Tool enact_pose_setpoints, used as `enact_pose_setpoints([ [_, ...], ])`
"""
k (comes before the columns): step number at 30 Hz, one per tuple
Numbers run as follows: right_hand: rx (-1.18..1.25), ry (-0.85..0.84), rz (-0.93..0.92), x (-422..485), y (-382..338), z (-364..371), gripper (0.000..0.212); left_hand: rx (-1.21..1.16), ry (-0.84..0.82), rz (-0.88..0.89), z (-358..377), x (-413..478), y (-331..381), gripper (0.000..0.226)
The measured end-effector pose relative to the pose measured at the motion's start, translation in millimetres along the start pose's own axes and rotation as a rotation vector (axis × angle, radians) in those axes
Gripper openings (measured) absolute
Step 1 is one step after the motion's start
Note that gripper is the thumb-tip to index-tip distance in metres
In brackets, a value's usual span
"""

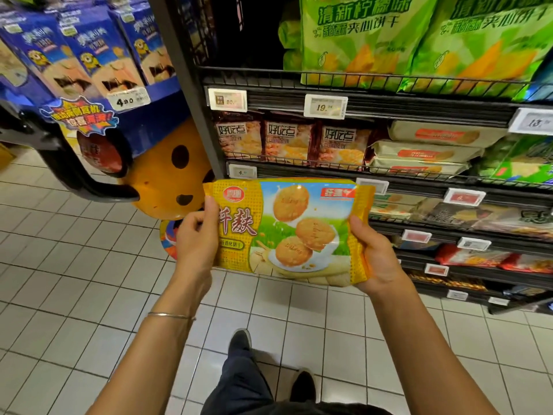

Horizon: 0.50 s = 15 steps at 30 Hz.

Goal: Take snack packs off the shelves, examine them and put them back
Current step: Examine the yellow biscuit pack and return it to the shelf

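Both hands, left hand (196, 235) and right hand (375, 259), grip the biscuit pack (287, 229)

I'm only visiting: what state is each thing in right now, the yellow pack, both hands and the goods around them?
yellow biscuit pack: held up between both hands, front facing the camera.
left hand: grips the pack's left end.
right hand: grips the pack's right end.
green bags: standing upright, side by side.
brown packs: standing upright in a row.
blue boxes: standing upright, side by side.
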State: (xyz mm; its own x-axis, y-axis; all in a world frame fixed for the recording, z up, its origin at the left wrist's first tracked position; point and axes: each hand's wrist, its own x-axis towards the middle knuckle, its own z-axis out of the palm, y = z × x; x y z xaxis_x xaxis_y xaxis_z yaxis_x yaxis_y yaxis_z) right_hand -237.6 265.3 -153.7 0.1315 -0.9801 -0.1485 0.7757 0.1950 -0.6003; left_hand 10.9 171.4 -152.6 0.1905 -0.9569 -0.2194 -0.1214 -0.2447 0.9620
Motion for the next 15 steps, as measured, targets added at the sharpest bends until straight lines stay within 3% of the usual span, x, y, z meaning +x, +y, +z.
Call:
enact_pose_setpoints([
  [3, 0.146, 0.030, -0.034, 2.9, 1.7, -3.8, 0.069, -0.005, -0.311, 0.052, -22.7, 9.5, 21.1, 0.065],
  [6, 0.184, 0.026, -0.001, 5.6, -0.2, -3.0, 0.073, -0.154, -0.572, -0.069, -28.6, 9.8, 39.1, 0.064],
  [13, -0.042, 0.069, 0.075, 12.9, -38.8, -7.5, 0.081, -0.295, -0.493, -0.093, -15.5, 7.7, 44.6, 0.054],
  [15, -0.152, 0.141, 0.109, 15.4, -47.3, -8.2, 0.072, -0.307, -0.504, -0.068, -16.4, 13.0, 46.0, 0.051],
])
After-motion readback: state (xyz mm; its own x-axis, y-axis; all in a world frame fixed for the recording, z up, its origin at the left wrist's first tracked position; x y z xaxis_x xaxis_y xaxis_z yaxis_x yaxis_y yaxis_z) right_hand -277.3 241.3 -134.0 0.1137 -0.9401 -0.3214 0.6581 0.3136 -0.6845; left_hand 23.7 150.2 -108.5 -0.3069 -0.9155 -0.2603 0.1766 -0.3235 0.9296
